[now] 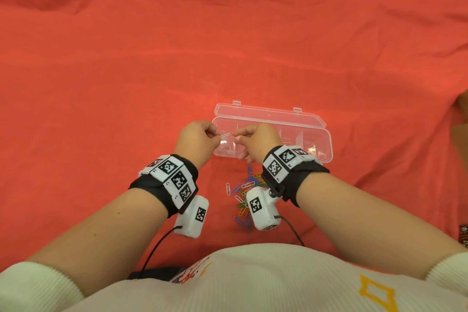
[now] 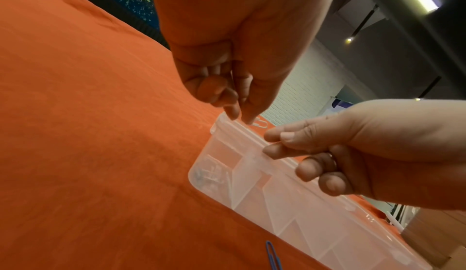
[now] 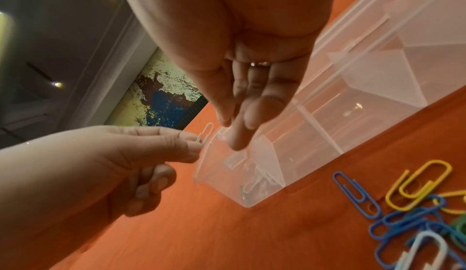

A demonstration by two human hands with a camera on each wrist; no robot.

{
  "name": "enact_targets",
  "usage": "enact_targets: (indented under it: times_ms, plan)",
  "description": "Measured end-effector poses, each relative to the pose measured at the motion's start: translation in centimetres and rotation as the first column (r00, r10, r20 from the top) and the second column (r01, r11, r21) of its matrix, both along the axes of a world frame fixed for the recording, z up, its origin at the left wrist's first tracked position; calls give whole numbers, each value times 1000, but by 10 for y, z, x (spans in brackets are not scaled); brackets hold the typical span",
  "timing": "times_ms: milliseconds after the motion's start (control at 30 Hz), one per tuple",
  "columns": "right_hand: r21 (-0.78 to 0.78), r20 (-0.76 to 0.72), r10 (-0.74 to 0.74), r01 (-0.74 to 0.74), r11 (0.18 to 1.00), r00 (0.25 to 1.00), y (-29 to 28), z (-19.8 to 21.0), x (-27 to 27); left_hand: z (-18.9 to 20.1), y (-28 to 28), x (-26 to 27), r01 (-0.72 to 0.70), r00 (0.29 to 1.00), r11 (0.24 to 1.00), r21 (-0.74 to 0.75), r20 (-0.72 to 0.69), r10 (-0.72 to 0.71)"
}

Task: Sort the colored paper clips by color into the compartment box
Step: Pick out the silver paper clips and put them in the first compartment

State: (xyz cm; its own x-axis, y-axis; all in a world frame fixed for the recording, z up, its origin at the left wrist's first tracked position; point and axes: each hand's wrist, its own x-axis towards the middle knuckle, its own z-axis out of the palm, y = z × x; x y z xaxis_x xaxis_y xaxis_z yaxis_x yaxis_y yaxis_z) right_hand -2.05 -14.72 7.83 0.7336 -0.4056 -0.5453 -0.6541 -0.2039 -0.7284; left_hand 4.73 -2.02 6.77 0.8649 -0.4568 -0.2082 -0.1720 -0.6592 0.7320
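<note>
A clear compartment box lies open on the red cloth, lid folded back. My left hand pinches a white paper clip between thumb and forefinger, just above the box's left end. In the right wrist view the white clip sticks up from those fingertips. My right hand hovers beside it over the box, thumb and forefinger tips together, other fingers curled, nothing visible between them. White clips lie in the leftmost compartment. A pile of mixed coloured clips sits in front of the box.
Red cloth covers the whole table, with wide bare room to the left and beyond the box. The other compartments look empty. A single white clip lies left of the pile. Cables run from the wrist cameras toward my body.
</note>
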Motion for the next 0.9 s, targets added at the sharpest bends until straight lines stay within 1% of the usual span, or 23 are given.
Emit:
enact_targets:
  times_ms: [100, 167, 267, 333, 367, 467, 533, 600, 667, 767, 900]
  plan:
    - [-41, 102, 16, -12, 999, 995, -5, -1, -11, 0, 7, -10, 54, 998, 997, -48, 32, -53]
    - [-72, 143, 37, -26, 997, 989, -10, 0, -20, -5, 13, -21, 103, 994, 993, -63, 31, -101]
    - [-85, 156, 71, -59, 995, 985, -15, -3, -36, -22, 23, -37, 183, 982, 983, 11, -44, -182]
    - [-90, 124, 133, -122, 988, 983, -15, -6, -48, -37, 27, -44, 233, 969, 969, 80, -106, -224]
    - [-98, 84, 187, -178, 979, 979, -14, -8, -54, -43, 28, -46, 245, 964, 964, 103, -131, -231]
    - [-110, -107, 367, -378, 919, 924, -12, -17, -70, -56, 28, -50, 257, 957, 955, 147, -176, -231]
    - [-169, -226, 406, -446, 879, 885, -13, -27, -77, -61, 28, -51, 248, 958, 956, 156, -185, -219]
    - [-231, -244, 373, -428, 874, 895, -13, -36, -79, -62, 27, -52, 258, 954, 954, 153, -199, -226]
    - [-264, -219, 366, -416, 870, 905, -9, -42, -78, -61, 26, -53, 280, 948, 949, 147, -201, -248]
    - [-281, -194, 372, -414, 866, 908, 0, -48, -73, -60, 24, -54, 303, 942, 942, 148, -194, -272]
    - [-301, -220, 391, -444, 844, 894, 6, -53, -69, -58, 19, -56, 326, 937, 923, 206, -201, -286]
